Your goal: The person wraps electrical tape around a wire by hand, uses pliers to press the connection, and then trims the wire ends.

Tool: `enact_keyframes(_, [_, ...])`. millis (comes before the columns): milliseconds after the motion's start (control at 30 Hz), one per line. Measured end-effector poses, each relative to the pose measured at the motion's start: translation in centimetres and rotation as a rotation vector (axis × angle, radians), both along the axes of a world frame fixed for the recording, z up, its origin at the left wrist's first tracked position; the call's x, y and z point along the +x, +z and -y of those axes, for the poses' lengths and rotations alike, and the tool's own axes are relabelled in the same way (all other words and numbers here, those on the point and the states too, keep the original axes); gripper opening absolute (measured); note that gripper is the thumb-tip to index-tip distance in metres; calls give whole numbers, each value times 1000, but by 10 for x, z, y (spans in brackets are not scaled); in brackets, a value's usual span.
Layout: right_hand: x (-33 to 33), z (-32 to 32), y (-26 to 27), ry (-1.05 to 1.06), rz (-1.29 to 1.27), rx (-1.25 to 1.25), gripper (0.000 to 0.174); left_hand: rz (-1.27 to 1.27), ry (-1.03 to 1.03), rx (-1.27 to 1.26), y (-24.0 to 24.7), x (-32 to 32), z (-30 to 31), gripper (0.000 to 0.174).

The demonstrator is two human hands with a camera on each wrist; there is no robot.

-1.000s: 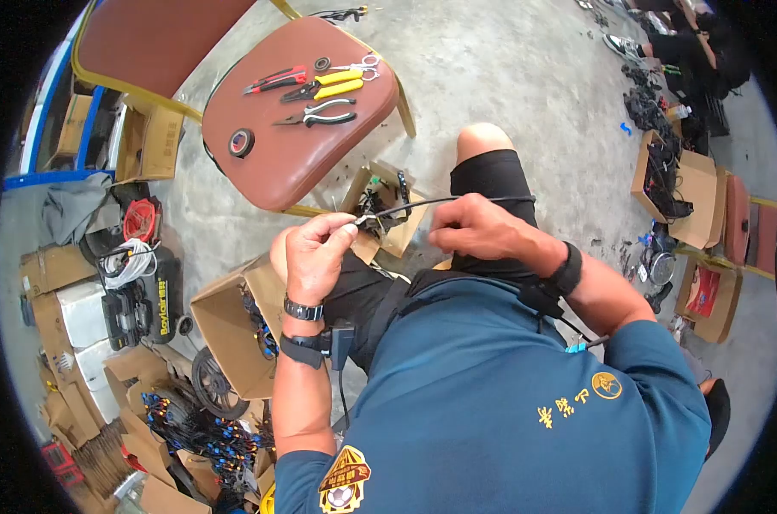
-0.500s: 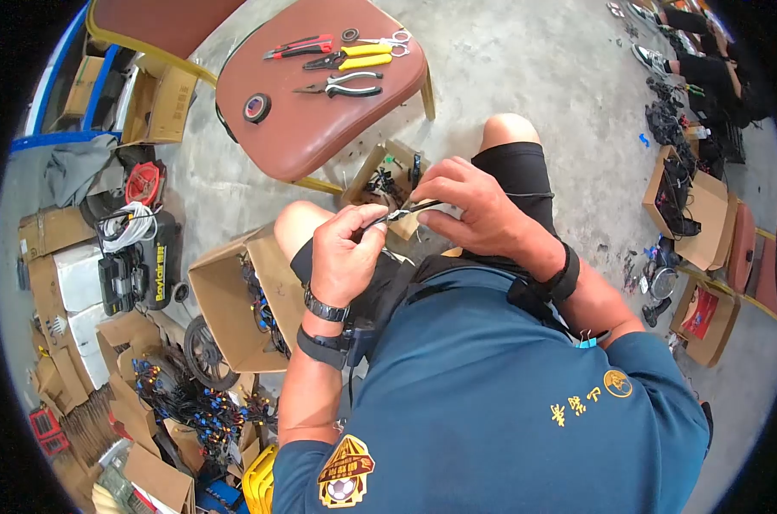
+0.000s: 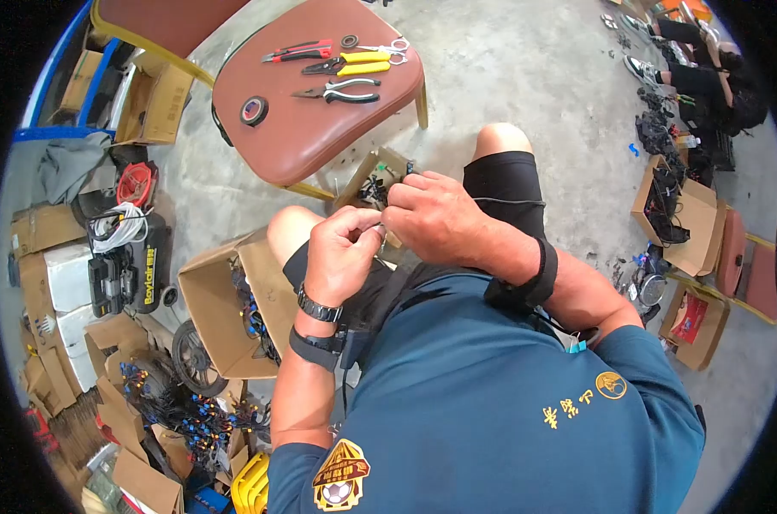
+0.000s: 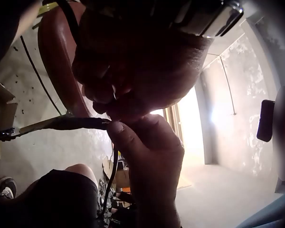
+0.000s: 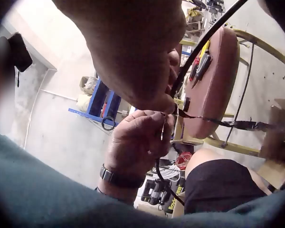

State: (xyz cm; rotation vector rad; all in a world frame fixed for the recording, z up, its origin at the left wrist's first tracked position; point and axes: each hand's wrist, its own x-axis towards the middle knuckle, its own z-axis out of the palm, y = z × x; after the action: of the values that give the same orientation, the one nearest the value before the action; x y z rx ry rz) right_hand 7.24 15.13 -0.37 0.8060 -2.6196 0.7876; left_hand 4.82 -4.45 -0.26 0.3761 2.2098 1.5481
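Note:
In the head view my left hand (image 3: 341, 253) and right hand (image 3: 440, 218) meet in front of my lap, with fingertips together. Both pinch a black cable, which the fingers mostly hide there. The right wrist view shows the cable (image 5: 206, 35) running up past the right hand, and a thin, shiny stripped wire end (image 5: 162, 132) beside the left fingertips. A wrinkled, dark wrapped length (image 4: 80, 123) stretches sideways from the fingertips in the left wrist view. Below it, a thinner black cable (image 4: 115, 166) hangs down.
Ahead, a brown chair seat (image 3: 320, 146) bears a tape roll (image 3: 253, 110), utility knife (image 3: 298, 51), wire strippers (image 3: 363, 64), pliers (image 3: 345, 91) and scissors (image 3: 398, 50). An open carton (image 3: 221, 317) stands by my left leg. Bundled connector wires (image 3: 183, 411) lie farther left.
The right hand has moved left to the left fingertips, where both now work together. The exposed splice visible half a second ago is now covered by fingers in the head view.

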Motion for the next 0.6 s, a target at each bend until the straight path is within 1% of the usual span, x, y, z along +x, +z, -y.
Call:
enact_keyframes(233, [1,5,-1,-28,13,-32,12,152,34,57,-1,-3,3,13])
enact_keyframes(333, [-1,5,-3,-44,39,-166,10,202,36,104,-6,-7,9,14])
enact_keyframes(400, [1,1,-1,-31,181,-323,14,271,33,136,0,-8,13,14])
enact_keyframes(467, [2,-8,-1,4,342,-447,19,241,41,147,-3,-7,12,14])
enact_keyframes(567, [2,-13,8,14,317,-442,18,192,56,140,-4,-3,8,13])
enact_keyframes(600, [1,-15,6,0,269,-418,21,176,62,135,-4,-2,7,12])
